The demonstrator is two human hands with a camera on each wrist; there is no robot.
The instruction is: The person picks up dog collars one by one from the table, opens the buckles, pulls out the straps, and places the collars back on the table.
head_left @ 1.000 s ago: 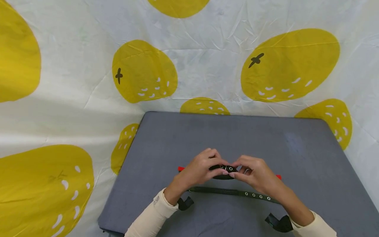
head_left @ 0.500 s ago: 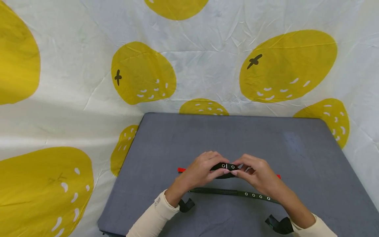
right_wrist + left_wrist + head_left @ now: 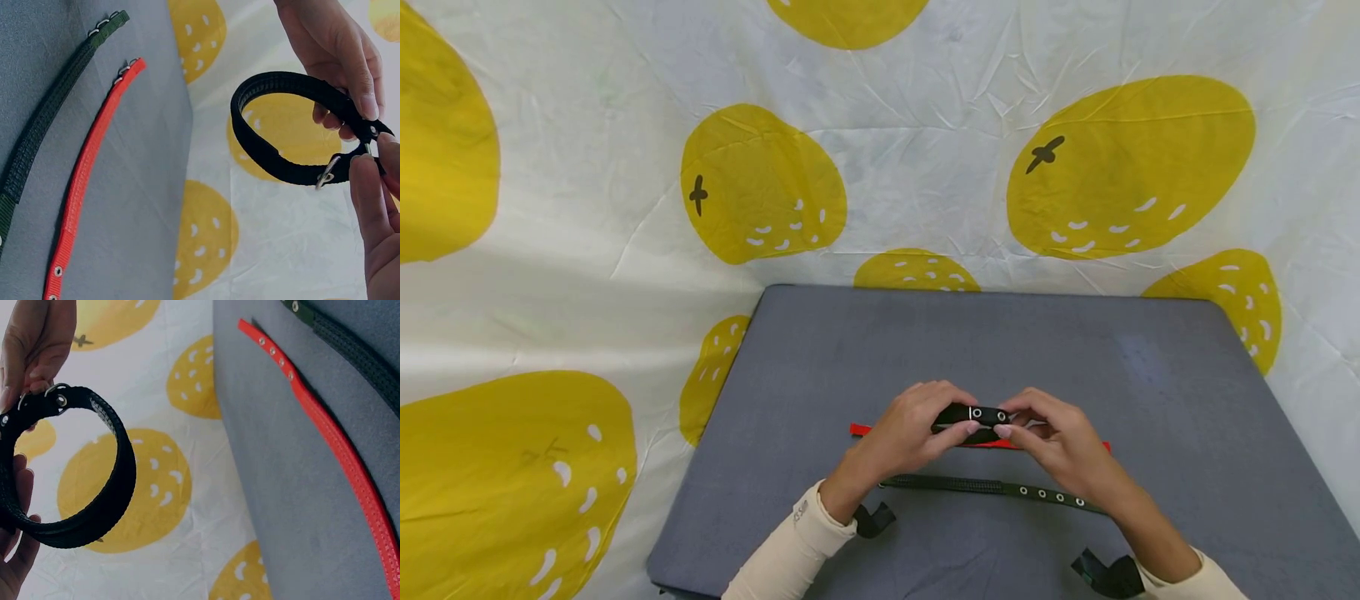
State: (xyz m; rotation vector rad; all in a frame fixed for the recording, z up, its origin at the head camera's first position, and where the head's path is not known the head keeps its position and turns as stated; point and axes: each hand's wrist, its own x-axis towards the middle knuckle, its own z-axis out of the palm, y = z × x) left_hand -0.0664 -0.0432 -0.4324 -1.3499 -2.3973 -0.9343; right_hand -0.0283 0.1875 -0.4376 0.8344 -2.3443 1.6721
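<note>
A black dog collar point(image 3: 988, 415) with metal eyelets is bent into a loop in the air between both hands. My left hand point(image 3: 917, 425) grips its left part with thumb and fingers. With thumb and fingertips, my right hand point(image 3: 1060, 433) pinches the eyelet end. A thin metal loop crosses the strap just left of the eyelets. In the left wrist view the round band of the collar point(image 3: 126, 469) shows below the right hand point(image 3: 44, 337). The right wrist view shows the buckle point(image 3: 328, 173) beside the right fingertips.
A red collar point(image 3: 1000, 444) lies stretched out on the grey table point(image 3: 985, 350), partly behind the hands. Nearer lies a dark green collar point(image 3: 940, 483) with eyelets. Black bands point(image 3: 874, 521) hang by the wrists. A white cloth point(image 3: 925, 183) with yellow fruit prints surrounds the table.
The eyelet end has slid rightward past the metal loop, drawn by my right hand, which has shifted slightly right. More of the red collar shows between the hands.
</note>
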